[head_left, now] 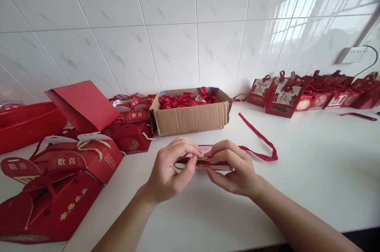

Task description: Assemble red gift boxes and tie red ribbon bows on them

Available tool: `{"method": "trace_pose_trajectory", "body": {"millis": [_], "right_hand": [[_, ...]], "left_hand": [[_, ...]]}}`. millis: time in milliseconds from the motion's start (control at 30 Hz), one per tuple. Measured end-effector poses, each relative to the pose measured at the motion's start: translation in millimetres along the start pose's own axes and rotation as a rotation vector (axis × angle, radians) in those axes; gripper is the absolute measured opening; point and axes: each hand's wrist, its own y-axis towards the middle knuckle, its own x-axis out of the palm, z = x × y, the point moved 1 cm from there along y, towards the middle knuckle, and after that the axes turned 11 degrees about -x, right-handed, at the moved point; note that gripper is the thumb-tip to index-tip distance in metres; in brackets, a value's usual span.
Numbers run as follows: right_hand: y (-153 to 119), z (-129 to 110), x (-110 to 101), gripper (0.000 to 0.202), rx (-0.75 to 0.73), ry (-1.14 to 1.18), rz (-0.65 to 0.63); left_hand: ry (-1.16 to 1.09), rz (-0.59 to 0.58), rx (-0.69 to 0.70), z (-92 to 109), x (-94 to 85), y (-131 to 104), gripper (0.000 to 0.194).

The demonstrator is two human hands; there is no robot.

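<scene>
In the middle of the white table point(320, 165), my left hand point(175, 165) and my right hand point(231, 167) work close together at the top of a small red gift box point(224, 168), seen from above. Both hands are closed in a pinch on a dark red ribbon point(184, 161). A loop of it shows beside my left thumb. The exact grip between the fingertips is partly hidden. One long tail of red ribbon point(267, 157) runs out past my right hand and bends back over the table.
A cardboard box point(192, 121) full of red ribbons stands behind my hands. Red gift boxes with rope handles point(97, 157) and a red basin point(26, 125) crowd the left. Ribboned boxes point(285, 99) line the wall at right, near a dark red strip point(359, 115).
</scene>
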Motion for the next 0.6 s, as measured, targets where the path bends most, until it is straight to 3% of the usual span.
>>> {"method": "trace_pose_trajectory", "body": {"millis": [167,267,600], "right_hand": [[0.4,0.4,-0.6,0.017,0.011,0.012,0.007],[0.1,0.6,-0.6,0.017,0.014,0.025,0.005],[-2.0,0.5,0.7,0.019,-0.003,0.041,0.007]], "left_hand": [[-0.042,-0.05,-0.139,0.5,1.6,-2.0,0.014],[-0.058,-0.063,-0.152,0.8,2.6,-2.6,0.014],[-0.034,-0.087,0.104,7.0,-2.0,1.4,0.018]]}}
